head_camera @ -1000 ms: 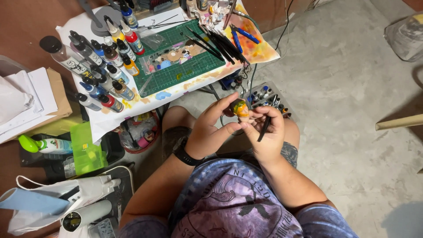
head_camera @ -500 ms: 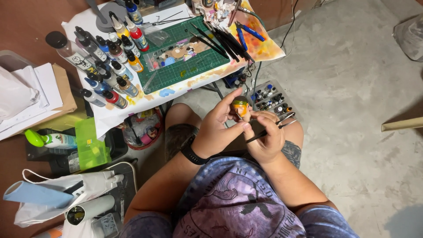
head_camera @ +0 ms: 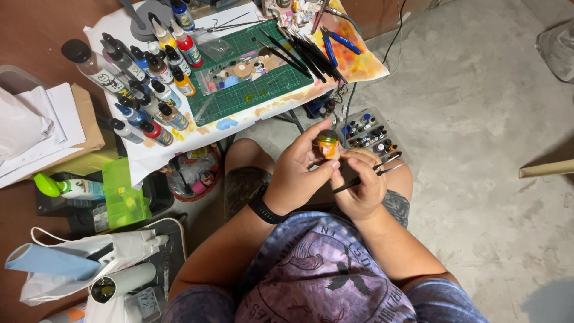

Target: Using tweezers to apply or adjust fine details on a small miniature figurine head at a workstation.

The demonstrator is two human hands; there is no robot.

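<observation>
My left hand (head_camera: pixel 299 173) holds a small painted figure head (head_camera: pixel 327 145), orange with a dark green top, pinched between thumb and fingers above my knees. A black watch sits on that wrist. My right hand (head_camera: pixel 362 188) is just right of it, fingers closed around thin dark brushes (head_camera: pixel 373 172) whose tips point up and right. One fingertip of the right hand touches the figure head's lower side. Both hands hover over my lap, in front of the low table.
A low table holds a green cutting mat (head_camera: pixel 251 84), many paint dropper bottles (head_camera: pixel 152 90), black brushes (head_camera: pixel 305 57) and blue pliers (head_camera: pixel 341 39). A tray of small paint pots (head_camera: pixel 371 133) lies on the concrete floor. Papers, a green box (head_camera: pixel 122 191) and bags lie left.
The view has shifted slightly. My hands stay together around the figure head, and the brushes in my right hand have tilted so they point more to the right.
</observation>
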